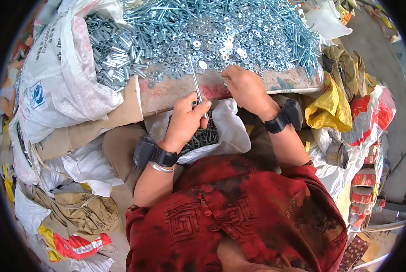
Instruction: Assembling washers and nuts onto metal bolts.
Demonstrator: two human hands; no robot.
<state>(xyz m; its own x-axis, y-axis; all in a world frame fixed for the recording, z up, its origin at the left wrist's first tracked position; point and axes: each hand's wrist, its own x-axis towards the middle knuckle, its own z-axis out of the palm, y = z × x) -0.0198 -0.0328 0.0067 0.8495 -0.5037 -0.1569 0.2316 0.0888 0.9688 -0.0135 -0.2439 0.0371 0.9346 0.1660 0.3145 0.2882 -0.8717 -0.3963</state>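
My left hand point(187, 117) is closed around a long, thin metal bolt point(194, 78), which points up and away from me. The dark round end of a short metal tube point(194, 104) shows beside the thumb in the same grip. At the front edge of the washer pile point(221, 41), my right hand point(248, 88) is closed, with thumb and fingers curled together. Something small and shiny shows at its fingertips, too small to name. Below the hands, an open white sack point(232, 131) holds several dark metal pieces point(205, 138).
Short metal sleeves point(116, 54) spill from a large white woven sack point(58, 77) on the left. Long bolts point(166, 13) lie behind the washers. The worktop edge point(166, 93) is stained. A yellow bag point(330, 106) and a metal cup point(338, 154) are at my right.
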